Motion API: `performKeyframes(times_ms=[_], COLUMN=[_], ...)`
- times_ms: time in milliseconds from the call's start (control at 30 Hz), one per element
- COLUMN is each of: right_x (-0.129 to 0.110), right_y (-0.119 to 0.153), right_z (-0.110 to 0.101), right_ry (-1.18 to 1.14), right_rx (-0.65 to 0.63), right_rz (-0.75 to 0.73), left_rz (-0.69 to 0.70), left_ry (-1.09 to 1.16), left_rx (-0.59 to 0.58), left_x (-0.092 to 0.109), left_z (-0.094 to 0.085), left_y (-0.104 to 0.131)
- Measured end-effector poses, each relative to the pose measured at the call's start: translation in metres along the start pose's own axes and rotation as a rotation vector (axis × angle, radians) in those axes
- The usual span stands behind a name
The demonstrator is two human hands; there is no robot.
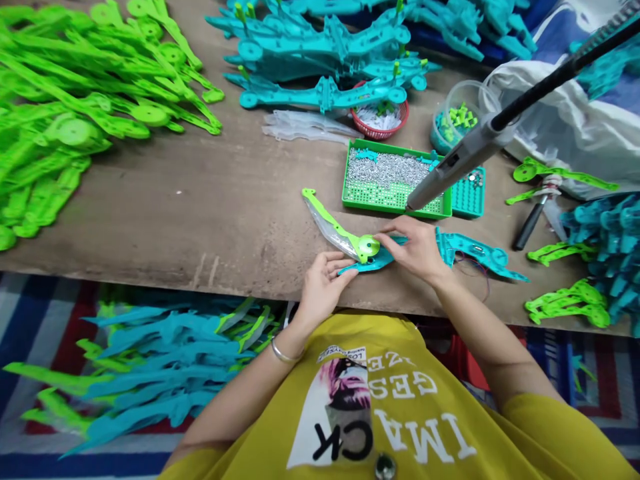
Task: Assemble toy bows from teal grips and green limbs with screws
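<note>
A long teal plastic frame part (475, 252) lies along the table's front edge, with a bright green arm (330, 220) joined to it at a round end. A clear, blade-like plastic strip (327, 229) runs along the green arm. My left hand (324, 283) is closed on the teal part's left end, thumb along its edge. My right hand (417, 248) reaches over the teal part, thumb and fingers closed on it beside the green round end. Thin wires trail under the teal part's right side. Just above my right hand hangs a grey power screwdriver (450, 160), its tip apart from the part.
A green tray (395, 208) of small screws stands behind my hands, beside a teal tray (475, 200). Green arms (75, 130) pile up at left, teal frames (320, 93) at the back. A black-handled hammer (530, 223) lies right. More parts (170, 360) lie below the table edge.
</note>
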State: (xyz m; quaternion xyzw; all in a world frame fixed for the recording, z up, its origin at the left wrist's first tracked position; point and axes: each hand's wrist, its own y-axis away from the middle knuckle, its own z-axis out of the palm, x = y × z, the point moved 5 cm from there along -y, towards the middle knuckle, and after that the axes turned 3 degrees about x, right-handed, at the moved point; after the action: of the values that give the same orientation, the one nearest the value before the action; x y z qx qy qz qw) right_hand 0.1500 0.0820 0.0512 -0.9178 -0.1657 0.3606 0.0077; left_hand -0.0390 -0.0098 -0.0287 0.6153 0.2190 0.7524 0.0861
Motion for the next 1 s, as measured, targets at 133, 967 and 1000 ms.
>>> performKeyframes(times_ms=[133, 967, 1000], right_x=[-0.002, 0.023, 0.023], right_y=[0.027, -0.081, -0.081], right_z=[-0.033, -0.001, -0.001], right_ry=[0.084, -0.381, -0.400], right_rx=[0.794, 0.549, 0.556], right_rz=[-0.067, 0.217, 0.216], left_rz=[0.031, 0.275, 0.276], left_ry=[-0.049, -0.375, -0.375], left_rx=[0.008, -0.099, -0.100], left_x=[0.000, 0.014, 0.014], left_z=[0.003, 0.007, 0.007], left_y=[0.001, -0.009, -0.009])
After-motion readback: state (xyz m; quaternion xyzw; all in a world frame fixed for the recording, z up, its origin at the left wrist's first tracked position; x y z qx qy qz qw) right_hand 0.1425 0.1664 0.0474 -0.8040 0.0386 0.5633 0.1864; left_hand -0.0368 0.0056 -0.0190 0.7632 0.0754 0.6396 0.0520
